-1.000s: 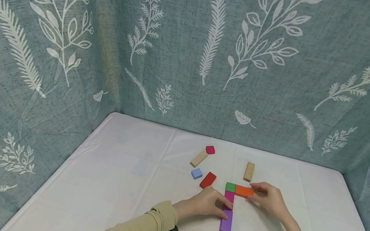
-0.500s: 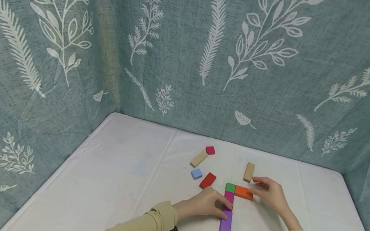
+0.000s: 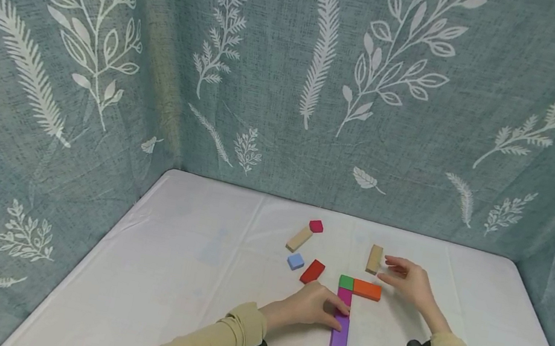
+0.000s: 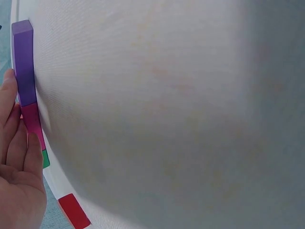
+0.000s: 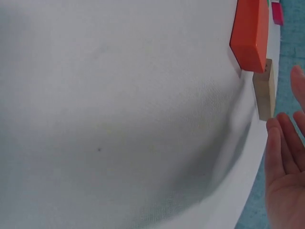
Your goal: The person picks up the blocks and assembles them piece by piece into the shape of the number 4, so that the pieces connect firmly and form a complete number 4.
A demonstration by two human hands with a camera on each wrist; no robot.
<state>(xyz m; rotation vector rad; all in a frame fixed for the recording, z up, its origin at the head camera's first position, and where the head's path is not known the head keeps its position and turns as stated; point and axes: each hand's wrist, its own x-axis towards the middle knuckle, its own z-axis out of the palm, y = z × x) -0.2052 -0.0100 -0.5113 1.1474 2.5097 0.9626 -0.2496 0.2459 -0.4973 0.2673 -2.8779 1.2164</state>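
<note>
My left hand [image 3: 307, 305] rests at the row of a purple block [image 3: 338, 341] and a magenta block [image 3: 344, 295]. Its fingertip reaches over the magenta block and its thumb touches the purple one, partly covering both. A green block [image 3: 346, 282] tops the row, and an orange block [image 3: 367, 290] extends from it to the right. My right hand [image 3: 410, 281] hovers behind the orange block, fingers relaxed and holding nothing, just right of a natural wood block [image 3: 374, 259]. In the right wrist view, the wood block [image 5: 265, 90] appears near those fingertips.
Left of the row lie a red block [image 3: 313, 271], a light blue block [image 3: 296, 261], another wood block [image 3: 299, 239] and a crimson block [image 3: 316, 226]. All sit on a white-covered table [image 3: 199, 245], with a patterned curtain [image 3: 282, 76] behind.
My right hand has let go of the orange block and moved back and slightly right, to beside the wood block. The left hand has stayed in place on the row.
</note>
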